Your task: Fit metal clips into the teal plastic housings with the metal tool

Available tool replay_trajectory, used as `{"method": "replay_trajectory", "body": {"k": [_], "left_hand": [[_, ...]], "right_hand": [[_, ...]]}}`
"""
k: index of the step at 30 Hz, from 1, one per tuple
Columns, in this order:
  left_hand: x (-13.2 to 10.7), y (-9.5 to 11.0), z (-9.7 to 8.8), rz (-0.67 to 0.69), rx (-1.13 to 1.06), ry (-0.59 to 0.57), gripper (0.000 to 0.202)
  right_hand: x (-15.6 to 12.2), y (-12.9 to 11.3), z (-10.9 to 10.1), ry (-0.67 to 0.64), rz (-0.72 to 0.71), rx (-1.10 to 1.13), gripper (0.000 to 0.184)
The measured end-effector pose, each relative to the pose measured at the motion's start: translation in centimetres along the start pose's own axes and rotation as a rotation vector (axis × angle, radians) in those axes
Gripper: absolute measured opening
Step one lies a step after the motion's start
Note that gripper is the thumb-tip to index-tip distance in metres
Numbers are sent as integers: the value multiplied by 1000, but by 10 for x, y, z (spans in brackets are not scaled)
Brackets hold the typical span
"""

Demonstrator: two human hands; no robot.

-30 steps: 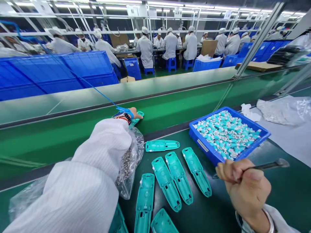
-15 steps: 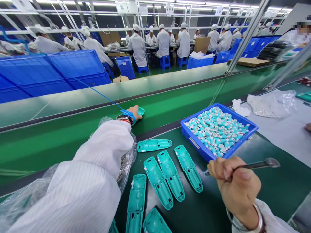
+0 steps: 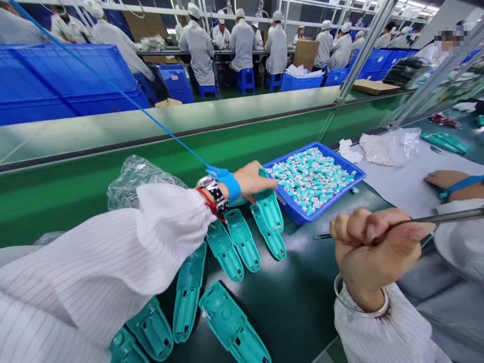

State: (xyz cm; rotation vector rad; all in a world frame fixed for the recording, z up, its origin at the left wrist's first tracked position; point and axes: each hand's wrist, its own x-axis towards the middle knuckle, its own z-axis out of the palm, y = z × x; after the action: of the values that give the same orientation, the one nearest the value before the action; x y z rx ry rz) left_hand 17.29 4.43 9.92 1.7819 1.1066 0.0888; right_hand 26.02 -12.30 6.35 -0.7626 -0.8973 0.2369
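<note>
At the near edge of the green bench (image 3: 295,312), the left hand (image 3: 254,182) lies partly curled over one teal casing (image 3: 269,209) among several, though whether it grips is hard to tell. The right hand (image 3: 372,247) is closed around a metal tool (image 3: 446,218). Farther off, a blue tray (image 3: 288,207) holds teal parts (image 3: 310,176), and a co-worker's hand (image 3: 446,179) rests on a white sheet (image 3: 393,189).

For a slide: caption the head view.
Left hand holds a teal plastic casing beside a blue tray of small parts; right hand grips a slim metal tool.
</note>
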Motion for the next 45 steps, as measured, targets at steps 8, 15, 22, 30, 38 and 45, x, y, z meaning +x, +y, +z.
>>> {"method": "replay_trajectory", "body": {"k": [8, 15, 22, 30, 38, 45], "left_hand": [[-28, -2, 59, 32, 73, -173, 70], [-36, 1, 80, 174, 382, 16, 59], [-44, -4, 89, 194, 485, 28, 64], [-57, -21, 103, 167, 608, -58, 60], [-66, -35, 108, 120, 752, -74, 61], [-71, -44, 110, 88, 758, -58, 66]], "right_hand": [[-14, -29, -22, 85, 5, 7, 38], [-30, -41, -41, 102, 90, 0, 40], [-44, -42, -50, 69, 135, 1, 40], [-64, -54, -50, -46, 178, 34, 41], [-78, -53, -48, -91, 185, 54, 43], [-82, -53, -44, -112, 190, 115, 43]]}}
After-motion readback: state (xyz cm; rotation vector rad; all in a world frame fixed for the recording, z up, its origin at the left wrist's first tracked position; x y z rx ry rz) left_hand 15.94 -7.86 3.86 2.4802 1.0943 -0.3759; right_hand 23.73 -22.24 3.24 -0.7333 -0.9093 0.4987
